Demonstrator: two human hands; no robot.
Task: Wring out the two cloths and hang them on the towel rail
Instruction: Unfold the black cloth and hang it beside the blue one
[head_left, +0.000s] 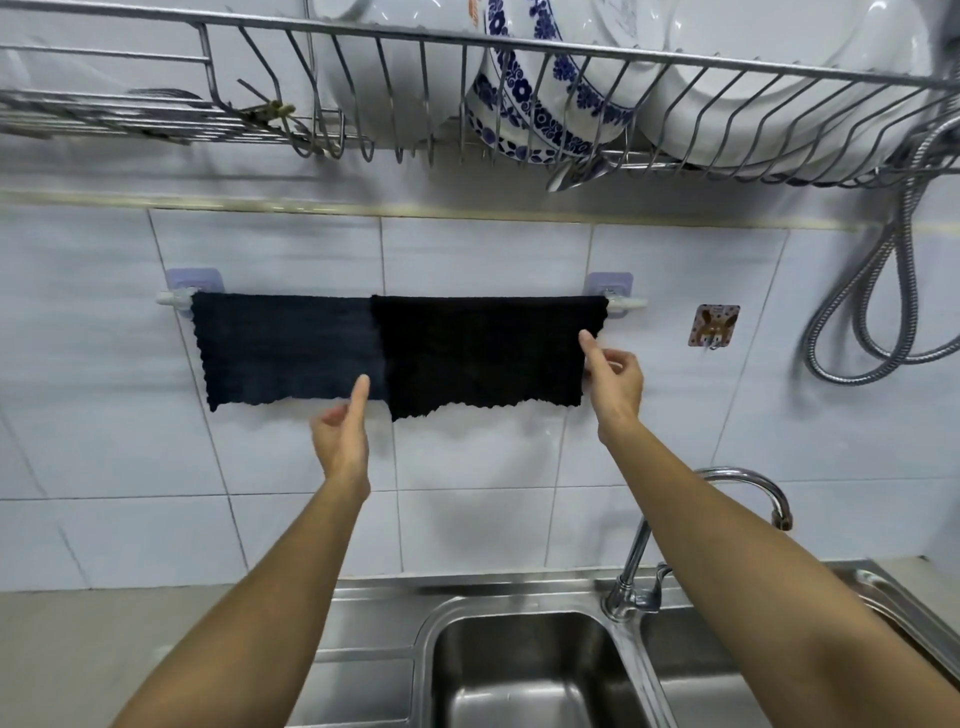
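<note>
Both cloths hang side by side on the towel rail (169, 298): dark blue cloth (285, 348), black cloth (483, 353). Left hand (343, 436) grip loose, holding nothing; right hand (613, 379) grip pinches the black cloth's right edge.

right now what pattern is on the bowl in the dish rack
Blue floral pattern on white, on the bowl in the dish rack; head view.

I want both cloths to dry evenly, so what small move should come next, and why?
Probably let go and draw both hands back. The dark blue cloth and the black cloth already hang flat, side by side, over the towel rail. The left hand and right hand sit only at the black cloth's edges.
</note>
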